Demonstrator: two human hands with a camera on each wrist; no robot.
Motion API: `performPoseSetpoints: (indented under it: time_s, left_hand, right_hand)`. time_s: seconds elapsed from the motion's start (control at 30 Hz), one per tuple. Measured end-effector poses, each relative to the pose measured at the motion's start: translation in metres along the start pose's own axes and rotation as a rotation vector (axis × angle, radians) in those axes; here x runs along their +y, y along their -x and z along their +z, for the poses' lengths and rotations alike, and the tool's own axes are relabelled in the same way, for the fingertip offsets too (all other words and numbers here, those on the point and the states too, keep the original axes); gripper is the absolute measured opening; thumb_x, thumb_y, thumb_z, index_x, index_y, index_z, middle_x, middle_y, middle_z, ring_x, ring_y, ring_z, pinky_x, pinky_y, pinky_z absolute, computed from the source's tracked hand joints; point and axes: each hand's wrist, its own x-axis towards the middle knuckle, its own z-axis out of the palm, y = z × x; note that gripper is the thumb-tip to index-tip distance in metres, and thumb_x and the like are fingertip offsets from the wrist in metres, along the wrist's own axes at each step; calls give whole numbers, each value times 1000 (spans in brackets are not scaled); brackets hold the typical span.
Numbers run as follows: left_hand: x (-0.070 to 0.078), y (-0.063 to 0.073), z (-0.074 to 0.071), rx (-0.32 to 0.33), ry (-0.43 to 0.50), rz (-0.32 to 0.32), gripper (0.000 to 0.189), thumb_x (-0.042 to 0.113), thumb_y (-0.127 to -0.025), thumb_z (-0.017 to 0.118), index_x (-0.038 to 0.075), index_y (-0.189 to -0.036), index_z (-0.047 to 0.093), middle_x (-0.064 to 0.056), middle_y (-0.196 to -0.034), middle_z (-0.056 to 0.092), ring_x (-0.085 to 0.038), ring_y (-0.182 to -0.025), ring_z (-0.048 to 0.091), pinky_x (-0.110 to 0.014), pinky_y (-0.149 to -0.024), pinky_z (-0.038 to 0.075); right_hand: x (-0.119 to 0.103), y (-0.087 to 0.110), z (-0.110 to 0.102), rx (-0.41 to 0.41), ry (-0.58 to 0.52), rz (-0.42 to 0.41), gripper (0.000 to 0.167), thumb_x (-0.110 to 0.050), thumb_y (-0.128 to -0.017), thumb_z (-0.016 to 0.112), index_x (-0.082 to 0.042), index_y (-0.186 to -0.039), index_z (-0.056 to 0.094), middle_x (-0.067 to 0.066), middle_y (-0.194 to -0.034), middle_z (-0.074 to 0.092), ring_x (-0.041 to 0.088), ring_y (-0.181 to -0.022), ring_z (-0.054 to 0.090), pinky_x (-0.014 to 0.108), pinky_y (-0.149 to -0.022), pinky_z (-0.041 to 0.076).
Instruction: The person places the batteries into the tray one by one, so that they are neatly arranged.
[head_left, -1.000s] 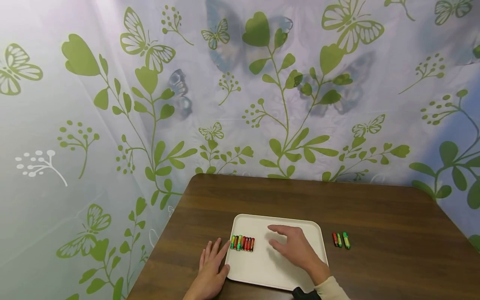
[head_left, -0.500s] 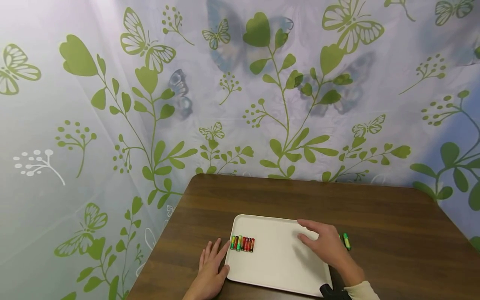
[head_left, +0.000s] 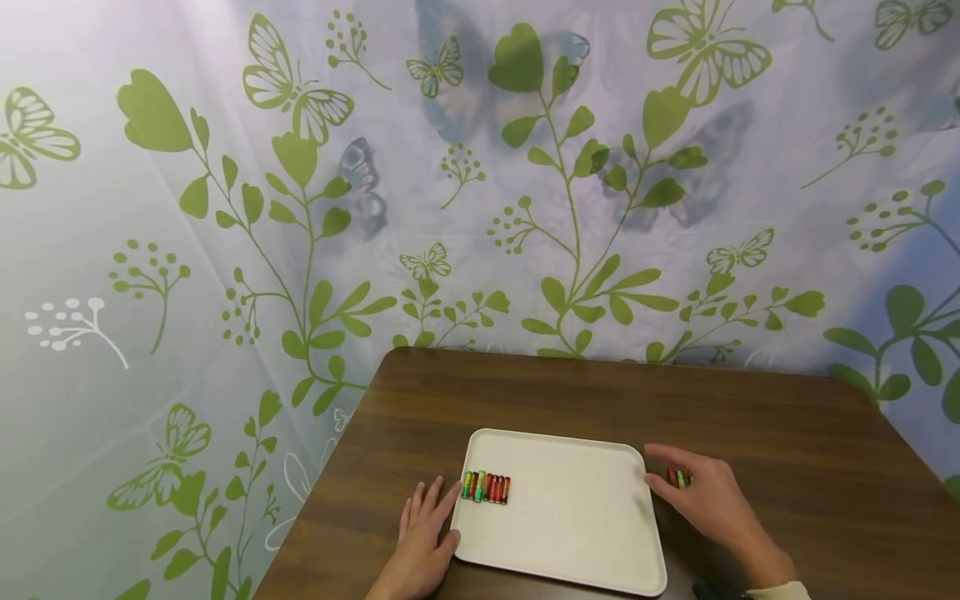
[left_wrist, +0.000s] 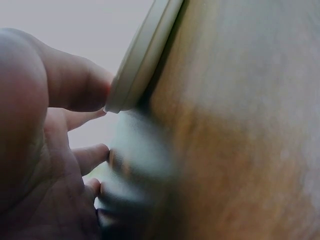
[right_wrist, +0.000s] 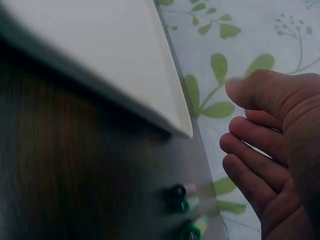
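A row of several red and green batteries [head_left: 491,488] lies side by side against the left edge of a white tray [head_left: 570,521]. My left hand [head_left: 417,543] rests with spread fingers at that edge; in the left wrist view its thumb touches the tray rim [left_wrist: 140,57]. Just past the tray's right side, my right hand [head_left: 712,503] hovers with fingers extended and nothing in its grasp. Beyond it on the table are red and green batteries [head_left: 672,477], partly hidden by the hand. The right wrist view shows green battery ends [right_wrist: 192,233] below the tray corner, apart from the fingers.
The tray sits on a dark brown wooden table [head_left: 525,387]. Behind the table and to the left hangs a pale curtain [head_left: 465,275] printed with green leaves and butterflies.
My right hand has travelled right, from over the middle of the tray to beside the loose batteries on the table, staying empty. The left hand and the row of batteries have stayed put.
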Motion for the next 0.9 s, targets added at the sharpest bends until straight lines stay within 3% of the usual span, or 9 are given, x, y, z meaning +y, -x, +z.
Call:
performPoseSetpoints:
  time_s: [0.1,0.3,0.47,0.57,0.77,0.9]
  left_hand:
    - [0,-1,0,-6,-3,-4,69,10,-102,64,11,-168,44,-34,-178,20,-64,-163,-4,-80,-124,-10]
    - [1,0,-2,-17,-15,-12,69,11,-103,64,13,-169,44,-31,-179,19,-63,-164,-4,-81,-125,-9]
    - [1,0,-2,-13,-18,-12,69,11,-103,64,13,-169,44,-31,-179,20,-62,-164,-4,-80,-125,-9]
    - [0,-1,-1,-10,-24,-8,69,11,-103,65,12,-168,44,-31,-178,21,-63,-164,-3,-80,-125,-8]
    - [1,0,-2,-6,-30,-7,69,11,-103,65,12,-169,44,-31,-178,21,-62,-164,-2,-80,-125,-8]
    - [1,-1,-2,-10,-29,-5,69,11,-103,65,12,-169,44,-32,-178,21,-63,-164,-2,-79,-126,-8]
  right_hand:
    - [9,5,-9,-9,17,18,44,-29,-87,94,-16,-128,82,1,-116,85,32,-104,81,44,-84,64]
    - [29,12,-22,-16,63,21,48,-34,-84,97,-18,-127,83,1,-118,84,20,-106,78,40,-82,63]
    - [42,18,-30,-44,83,15,52,-35,-82,97,-16,-128,82,7,-119,84,19,-104,77,41,-78,63]
    - [50,21,-34,-71,87,21,55,-36,-81,98,-15,-129,81,9,-120,84,23,-103,78,41,-76,63]
    - [61,21,-37,-156,65,60,60,-38,-85,95,-11,-136,77,18,-126,81,48,-112,76,61,-83,62]
    - [65,19,-35,-175,75,64,63,-38,-83,96,-11,-136,77,19,-126,80,47,-113,76,59,-84,63]
